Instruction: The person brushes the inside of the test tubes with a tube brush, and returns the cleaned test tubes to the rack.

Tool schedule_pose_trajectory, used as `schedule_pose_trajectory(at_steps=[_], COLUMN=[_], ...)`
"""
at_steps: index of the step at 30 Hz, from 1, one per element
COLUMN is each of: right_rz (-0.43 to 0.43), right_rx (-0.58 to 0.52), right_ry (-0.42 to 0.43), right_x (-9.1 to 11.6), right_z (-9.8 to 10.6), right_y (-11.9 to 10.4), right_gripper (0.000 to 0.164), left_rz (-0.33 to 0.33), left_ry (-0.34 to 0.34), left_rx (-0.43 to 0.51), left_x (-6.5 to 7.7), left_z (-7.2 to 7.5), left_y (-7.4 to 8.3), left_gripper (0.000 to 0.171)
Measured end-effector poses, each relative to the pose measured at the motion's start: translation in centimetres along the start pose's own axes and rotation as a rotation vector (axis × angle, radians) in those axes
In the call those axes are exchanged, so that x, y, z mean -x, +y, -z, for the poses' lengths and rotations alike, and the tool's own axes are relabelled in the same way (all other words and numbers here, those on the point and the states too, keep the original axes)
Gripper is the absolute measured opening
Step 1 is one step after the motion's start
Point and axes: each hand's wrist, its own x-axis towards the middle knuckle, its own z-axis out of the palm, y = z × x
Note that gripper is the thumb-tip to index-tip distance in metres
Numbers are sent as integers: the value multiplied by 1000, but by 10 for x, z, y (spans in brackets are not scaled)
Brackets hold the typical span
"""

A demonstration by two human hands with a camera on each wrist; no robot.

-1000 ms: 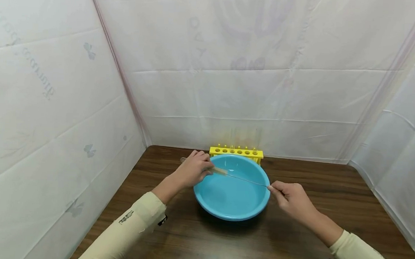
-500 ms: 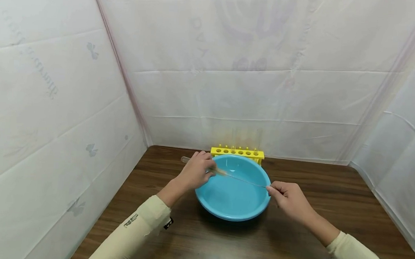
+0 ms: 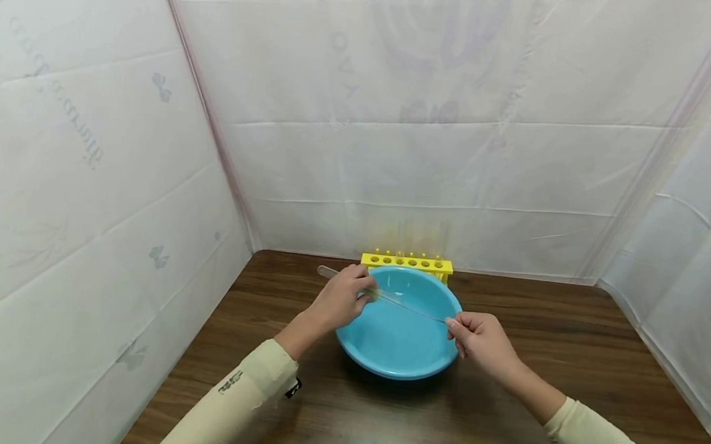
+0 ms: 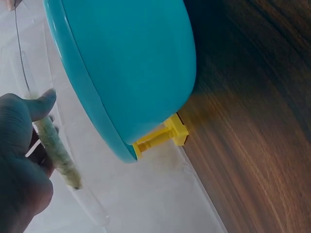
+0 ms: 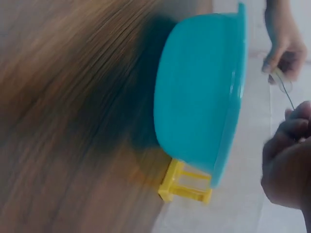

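Note:
Over the blue basin (image 3: pixel 398 348), my left hand (image 3: pixel 340 300) grips a clear glass test tube (image 3: pixel 327 271) held aslant, its round end pointing to the upper left. Inside the tube sit the pale bristles of a test tube brush (image 4: pixel 59 155), partly behind the left fingers. A thin twisted wire (image 3: pixel 418 312), the brush's handle, runs out of the tube's mouth toward the right. My right hand (image 3: pixel 483 341) pinches the far end of that wire between thumb and fingers, close to the basin's right rim.
Behind the basin stands a yellow test tube rack (image 3: pixel 414 261) with a couple of clear tubes (image 3: pixel 401 241) upright in it. The dark wooden table (image 3: pixel 544 312) meets white sheeting (image 3: pixel 358 162) at the back and sides.
The right hand has moved left, pushing the brush deeper into the tube; its bristles showed near the tube's mouth before. The left hand has shifted slightly right.

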Motion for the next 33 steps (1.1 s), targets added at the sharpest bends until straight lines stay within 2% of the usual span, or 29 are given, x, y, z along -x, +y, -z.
schedule_pose_trajectory(at_steps=[2, 5, 10, 13, 15, 16, 18, 20, 23, 26, 28, 33], right_rz=[130, 379, 804, 963, 994, 974, 856, 661, 322, 80, -40, -244], right_rx=[138, 337, 632, 766, 782, 764, 663, 516, 287, 123, 13, -281], right_ry=[86, 184, 269, 301, 299, 286, 248, 203, 135, 41, -30, -187], right_x=[1, 2, -4, -7, -8, -8, -8, -7, -6, -9, -11, -17], right_z=[-6, -12, -13, -11, -11, -12, -13, -15, -15, -12, -9, -4], right_y=[2, 5, 12, 14, 16, 16, 15, 12, 3, -7, -12, -17], right_gripper=[30, 27, 37, 47, 48, 46, 38, 32, 27, 33, 37, 36], left_rz=[6, -1, -17, -22, -27, -29, -27, -24, -22, -31, -45, -111], left_ry=[-22, -53, -116, -138, -131, -119, -90, -52, 4, 59, 96, 189], left_rx=[12, 29, 41, 42, 39, 37, 34, 33, 34, 29, 16, -41], left_x=[1, 1, 1, 2, 2, 2, 2, 1, 0, -2, -3, -5], left_z=[0, 0, 0, 0, -1, -2, -3, -5, -6, -6, -8, -12], left_y=[1, 3, 4, 5, 5, 5, 5, 6, 8, 10, 11, 11], left_gripper=[9, 15, 21, 24, 23, 22, 20, 18, 16, 15, 15, 16])
